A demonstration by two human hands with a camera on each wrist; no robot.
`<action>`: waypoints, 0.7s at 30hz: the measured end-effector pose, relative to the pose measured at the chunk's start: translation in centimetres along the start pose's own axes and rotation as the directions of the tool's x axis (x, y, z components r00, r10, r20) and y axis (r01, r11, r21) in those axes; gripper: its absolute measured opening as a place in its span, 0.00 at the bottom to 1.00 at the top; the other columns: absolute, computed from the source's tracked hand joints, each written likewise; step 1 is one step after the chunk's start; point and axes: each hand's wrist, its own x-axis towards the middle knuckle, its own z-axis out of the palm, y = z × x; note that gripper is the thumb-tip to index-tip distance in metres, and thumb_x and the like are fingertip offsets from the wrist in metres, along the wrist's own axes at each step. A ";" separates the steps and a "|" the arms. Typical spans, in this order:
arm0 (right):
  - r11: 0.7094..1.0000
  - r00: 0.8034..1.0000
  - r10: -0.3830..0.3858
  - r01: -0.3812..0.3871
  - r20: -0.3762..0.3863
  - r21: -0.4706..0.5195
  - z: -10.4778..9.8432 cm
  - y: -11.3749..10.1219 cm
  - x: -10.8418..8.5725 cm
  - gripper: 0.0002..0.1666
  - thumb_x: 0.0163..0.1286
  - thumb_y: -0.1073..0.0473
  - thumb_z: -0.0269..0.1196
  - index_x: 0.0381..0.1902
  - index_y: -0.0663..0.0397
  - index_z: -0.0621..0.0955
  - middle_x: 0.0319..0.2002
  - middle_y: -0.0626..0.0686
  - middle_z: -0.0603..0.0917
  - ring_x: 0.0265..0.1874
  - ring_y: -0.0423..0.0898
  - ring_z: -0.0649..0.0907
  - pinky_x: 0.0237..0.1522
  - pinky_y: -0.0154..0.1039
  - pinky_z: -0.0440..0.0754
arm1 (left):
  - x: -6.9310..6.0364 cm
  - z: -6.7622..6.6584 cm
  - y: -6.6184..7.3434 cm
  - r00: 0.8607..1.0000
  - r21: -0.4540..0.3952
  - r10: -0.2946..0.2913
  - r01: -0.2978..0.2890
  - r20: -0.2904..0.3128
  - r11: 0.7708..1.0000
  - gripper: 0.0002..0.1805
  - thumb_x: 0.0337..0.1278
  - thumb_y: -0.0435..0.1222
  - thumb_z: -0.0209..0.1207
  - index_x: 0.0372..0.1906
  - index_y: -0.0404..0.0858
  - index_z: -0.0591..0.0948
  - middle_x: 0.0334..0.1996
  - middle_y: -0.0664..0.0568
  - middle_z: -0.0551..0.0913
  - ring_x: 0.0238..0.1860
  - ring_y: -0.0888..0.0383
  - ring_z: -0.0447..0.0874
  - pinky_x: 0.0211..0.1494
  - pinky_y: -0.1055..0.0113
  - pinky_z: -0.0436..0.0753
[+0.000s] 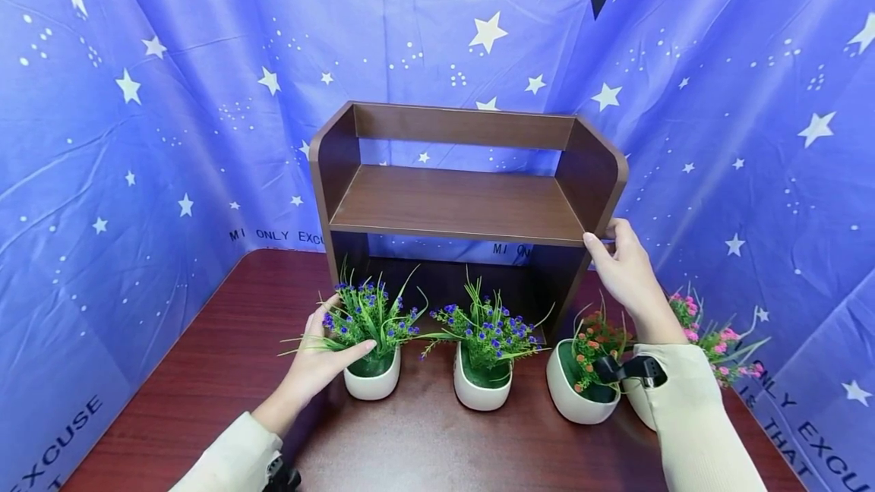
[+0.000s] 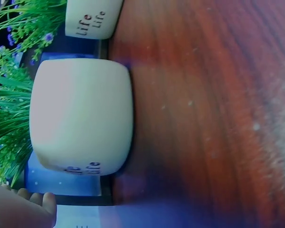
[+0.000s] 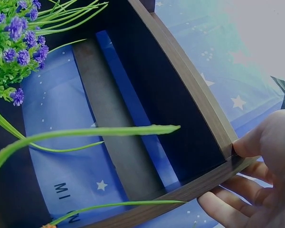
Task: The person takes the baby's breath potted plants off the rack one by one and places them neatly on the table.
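Observation:
A dark brown two-tier wooden shelf [image 1: 458, 200] stands at the back of the table. My right hand [image 1: 625, 268] grips the edge of its right side panel; in the right wrist view the thumb [image 3: 249, 142] lies on the front edge and the fingers curl round the outside. My left hand [image 1: 321, 363] is around the leftmost purple-flowered potted plant [image 1: 372, 382], thumb before the leaves and fingers at its left. In the left wrist view that white pot [image 2: 83, 116] stands on the table, with the fingers [image 2: 48, 204] spread apart from its wall.
A second purple-flowered plant [image 1: 484, 393] stands in front of the shelf's middle. To its right are an orange-flowered plant [image 1: 581, 401] and a pink-flowered one [image 1: 718, 344], partly behind my right forearm. A blue star-printed cloth [image 1: 424, 36] surrounds the reddish-brown table [image 1: 205, 370].

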 end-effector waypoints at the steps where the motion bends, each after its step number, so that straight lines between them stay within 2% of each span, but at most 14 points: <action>1: 1.000 1.000 0.000 0.000 0.001 0.000 0.0 0.0 0.0 0.31 0.81 0.48 0.48 0.66 0.70 0.62 0.58 0.69 0.70 0.52 0.61 0.74 0.46 0.49 0.72 | 0.1 -0.1 0.1 1.000 0.009 0.003 -0.003 -0.007 1.000 0.53 0.45 0.41 0.78 0.76 0.49 0.60 0.68 0.43 0.61 0.59 0.47 0.66 0.59 0.53 0.70; 5: 1.000 1.000 0.005 -0.005 0.000 -0.007 -0.1 -0.1 0.0 0.31 0.81 0.48 0.47 0.67 0.70 0.62 0.58 0.69 0.70 0.52 0.62 0.74 0.46 0.51 0.73 | 0.3 -0.5 0.5 1.000 0.012 0.022 -0.021 -0.021 1.000 0.52 0.45 0.42 0.78 0.76 0.50 0.61 0.67 0.46 0.63 0.54 0.51 0.67 0.54 0.60 0.71; 11: 1.000 1.000 0.012 -0.012 0.009 -0.004 0.0 -0.1 0.0 0.32 0.81 0.47 0.47 0.67 0.69 0.61 0.58 0.69 0.70 0.52 0.62 0.74 0.47 0.52 0.73 | 0.5 -1.2 1.5 0.999 -0.019 0.032 -0.032 -0.028 0.999 0.52 0.48 0.40 0.77 0.77 0.49 0.60 0.70 0.46 0.61 0.60 0.50 0.65 0.55 0.62 0.71; 14: 1.000 0.999 0.020 -0.021 0.026 0.012 -0.2 -0.1 0.0 0.33 0.81 0.46 0.47 0.68 0.68 0.60 0.59 0.70 0.69 0.52 0.62 0.75 0.47 0.51 0.73 | 0.9 -1.6 2.1 0.995 -0.075 0.089 -0.093 -0.052 0.993 0.52 0.48 0.35 0.76 0.77 0.45 0.59 0.70 0.44 0.62 0.64 0.46 0.66 0.59 0.59 0.70; 17: 0.999 0.999 0.036 -0.038 0.037 0.033 -0.3 -0.1 0.0 0.34 0.81 0.45 0.47 0.70 0.67 0.60 0.60 0.70 0.69 0.53 0.62 0.75 0.48 0.51 0.73 | 1.7 -2.0 2.8 0.984 -0.099 0.159 -0.166 -0.079 0.981 0.51 0.48 0.32 0.75 0.76 0.41 0.59 0.70 0.43 0.64 0.68 0.45 0.65 0.64 0.56 0.67; 21: 0.996 0.997 0.060 -0.062 0.050 0.058 -0.3 0.0 0.0 0.36 0.80 0.43 0.47 0.71 0.65 0.59 0.62 0.69 0.68 0.54 0.62 0.76 0.51 0.53 0.74 | 2.4 -2.5 3.7 0.974 -0.048 0.201 -0.207 -0.103 0.977 0.51 0.49 0.33 0.75 0.76 0.39 0.59 0.70 0.42 0.65 0.70 0.46 0.64 0.66 0.54 0.67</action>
